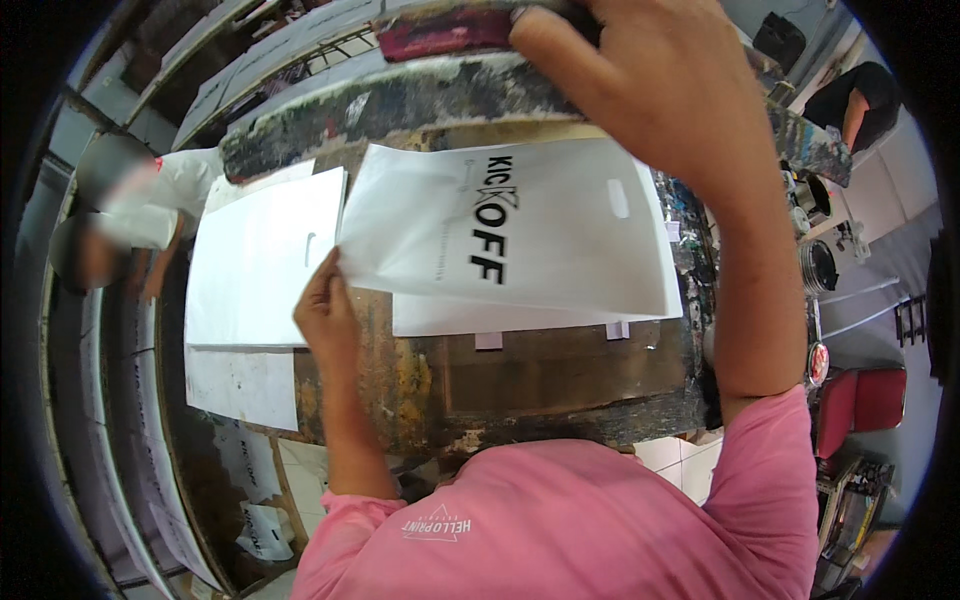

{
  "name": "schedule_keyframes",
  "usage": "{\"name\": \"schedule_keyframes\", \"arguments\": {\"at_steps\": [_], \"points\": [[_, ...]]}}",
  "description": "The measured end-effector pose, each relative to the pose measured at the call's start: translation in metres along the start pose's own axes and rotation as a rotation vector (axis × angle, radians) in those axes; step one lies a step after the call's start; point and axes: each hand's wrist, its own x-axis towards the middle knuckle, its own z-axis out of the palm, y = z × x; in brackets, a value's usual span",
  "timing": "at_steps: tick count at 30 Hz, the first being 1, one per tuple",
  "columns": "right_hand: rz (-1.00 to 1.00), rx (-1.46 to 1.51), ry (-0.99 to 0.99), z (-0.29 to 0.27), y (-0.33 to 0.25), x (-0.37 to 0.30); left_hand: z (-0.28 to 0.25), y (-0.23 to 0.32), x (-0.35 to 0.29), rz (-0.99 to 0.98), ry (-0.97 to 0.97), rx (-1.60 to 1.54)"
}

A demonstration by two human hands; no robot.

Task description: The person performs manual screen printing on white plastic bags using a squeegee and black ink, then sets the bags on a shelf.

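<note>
Pinched by one edge in my left hand (pixel 330 300) is a white plastic bag (pixel 560 230) with black printing and a die-cut handle slot. It lies partly lifted over another white sheet (pixel 430 315) on the stained work board (pixel 560 375). High at the top, my right hand (pixel 645 85) is closed round a paint-stained bar (pixel 445 35), its thumb on the near side and its other fingers cut off by the picture's edge. Just below that bar runs a thick, paint-crusted frame edge (pixel 400 105). Left of my left hand rests a stack of white bags (pixel 260 260).
Small pale tabs (pixel 488 341) stick to the board. Cans (pixel 818 265) stand along the right side, with a red chair (pixel 865 405) beyond. Racks (pixel 110 400) line the left. Two people are at the left (pixel 150 215), another person (pixel 855 105) at the upper right.
</note>
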Motion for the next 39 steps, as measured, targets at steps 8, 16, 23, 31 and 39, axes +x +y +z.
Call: {"name": "schedule_keyframes", "arguments": {"at_steps": [8,16,23,31,39], "points": [[-0.146,-0.018,0.281,-0.001,-0.019,-0.015,-0.151,-0.135,0.064,-0.097,0.04,0.241],[-0.236,0.0,0.207,0.003,0.001,-0.014,-0.294,-0.237,0.134,-0.163,0.108,0.919],[-0.246,-0.119,0.274,0.04,0.014,-0.059,-0.09,0.043,0.032,-0.069,-0.412,-0.533],[-0.248,-0.014,-0.406,0.111,0.034,-0.207,-0.029,0.02,-0.107,-0.261,-0.428,-0.133],[-0.111,0.153,-0.515,0.181,0.03,-0.275,-0.014,-0.055,-0.141,0.129,-0.419,0.346]]}}
